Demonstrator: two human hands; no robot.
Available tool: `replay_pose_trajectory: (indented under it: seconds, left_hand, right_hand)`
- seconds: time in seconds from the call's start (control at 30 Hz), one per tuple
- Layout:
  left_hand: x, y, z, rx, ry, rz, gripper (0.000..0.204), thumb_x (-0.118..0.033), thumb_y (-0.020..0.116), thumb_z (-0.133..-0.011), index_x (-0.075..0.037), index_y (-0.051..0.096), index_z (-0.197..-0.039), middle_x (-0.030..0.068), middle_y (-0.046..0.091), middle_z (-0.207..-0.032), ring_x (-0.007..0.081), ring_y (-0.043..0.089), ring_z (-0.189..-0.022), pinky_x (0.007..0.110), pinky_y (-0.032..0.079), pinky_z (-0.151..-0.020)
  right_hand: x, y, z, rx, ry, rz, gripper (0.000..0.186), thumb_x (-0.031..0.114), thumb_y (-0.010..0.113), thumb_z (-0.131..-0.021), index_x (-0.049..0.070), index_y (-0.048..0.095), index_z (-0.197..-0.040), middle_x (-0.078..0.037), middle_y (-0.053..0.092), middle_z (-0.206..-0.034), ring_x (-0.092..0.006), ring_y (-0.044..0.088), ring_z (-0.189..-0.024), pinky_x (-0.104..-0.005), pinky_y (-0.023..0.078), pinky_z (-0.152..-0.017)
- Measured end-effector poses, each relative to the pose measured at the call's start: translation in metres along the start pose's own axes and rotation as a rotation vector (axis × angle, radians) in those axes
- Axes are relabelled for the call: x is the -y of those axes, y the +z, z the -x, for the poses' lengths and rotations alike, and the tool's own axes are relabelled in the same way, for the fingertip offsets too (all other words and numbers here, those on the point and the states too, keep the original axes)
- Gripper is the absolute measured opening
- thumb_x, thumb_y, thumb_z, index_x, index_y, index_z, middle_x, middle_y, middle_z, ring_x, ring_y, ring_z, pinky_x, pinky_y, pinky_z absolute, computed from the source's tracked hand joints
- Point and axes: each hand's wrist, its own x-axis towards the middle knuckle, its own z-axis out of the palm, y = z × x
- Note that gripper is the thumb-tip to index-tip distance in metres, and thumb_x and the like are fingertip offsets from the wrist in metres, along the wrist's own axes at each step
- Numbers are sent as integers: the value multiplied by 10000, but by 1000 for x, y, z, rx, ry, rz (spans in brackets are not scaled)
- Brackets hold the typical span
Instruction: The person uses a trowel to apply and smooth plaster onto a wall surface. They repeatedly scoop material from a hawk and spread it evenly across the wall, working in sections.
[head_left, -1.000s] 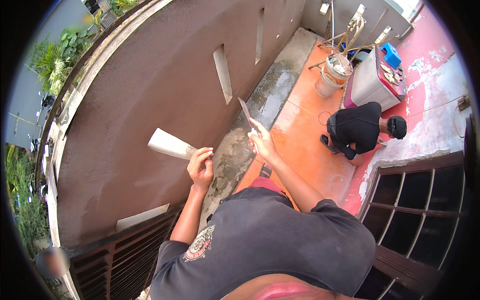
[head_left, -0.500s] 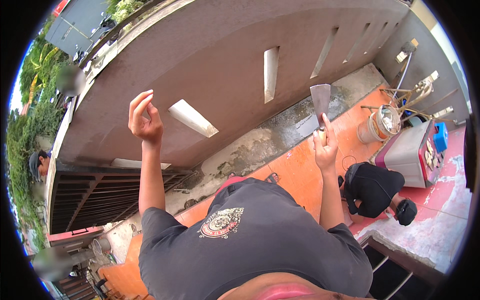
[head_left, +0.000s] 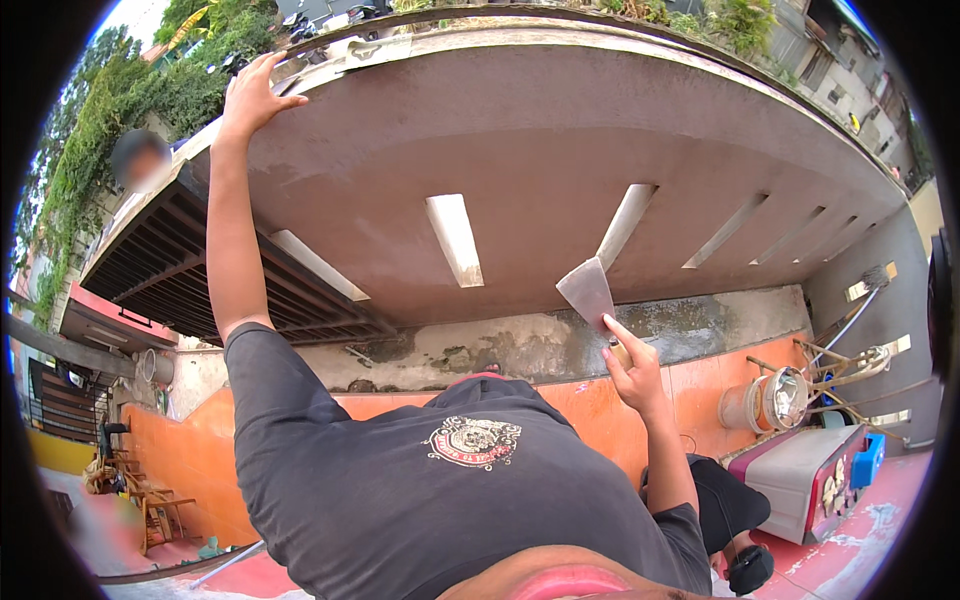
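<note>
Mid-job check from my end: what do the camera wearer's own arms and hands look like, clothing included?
The left hand and right hand are bare, without gloves. No watch, band or cable shows on the left forearm or right forearm. The dark grey T-shirt has short sleeves; a round cream-and-red emblem marks its front.

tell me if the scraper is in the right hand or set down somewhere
In hand: the right hand grips the handle of the scraper, whose broad grey blade sticks out beyond the grip.
</note>
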Motion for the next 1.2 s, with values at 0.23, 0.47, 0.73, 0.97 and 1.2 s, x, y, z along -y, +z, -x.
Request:
replay_pose_trajectory:
  seconds: [0.23,0.47,0.73,0.97,1.2]
  left_hand:
    - [73,63,42,227,-85,218,469,-289,646,-1007,-119,575,-1438,219,632,-1385,389,581,-1306,456,453,-1096]
    - [-54,-34,96,-360,-212,1026,336,-164,564,-1091,71,630,-1323,0,715,-973,66,595,-822,246,478,-736]
    - [-328,30,150,523,-199,1838,280,-115,565,-1072,58,655,-1272,37,710,-1031,91,654,-829,255,549,-725]
    - [-478,73,160,1018,-148,1969,342,-158,559,-1050,49,643,-1309,98,740,-1055,184,751,-856,339,637,-759]
    - [-542,106,126,1010,-215,2093,317,-155,566,-1039,41,668,-1265,79,744,-990,151,732,-770,303,609,-667]
  right_hand:
    - [-24,5,32,-124,258,-138,548,-11,649,-942,-5,542,-1479,-124,706,-996,-114,569,-742,-278,490,-736]
    - [-38,19,82,-317,481,-380,572,-22,615,-973,13,487,-1529,-147,658,-1317,-98,617,-899,-274,524,-820]
    - [-25,-21,63,-407,387,-156,638,-5,645,-931,20,464,-1543,-121,673,-1029,-132,582,-755,-300,522,-766]
    - [-10,-40,20,-424,320,-59,644,10,657,-919,18,469,-1534,-94,549,-754,-150,491,-684,-284,487,-748]
    - [-46,-55,15,-565,416,-41,692,4,683,-909,28,436,-1555,-68,465,-709,-124,449,-651,-264,459,-690]
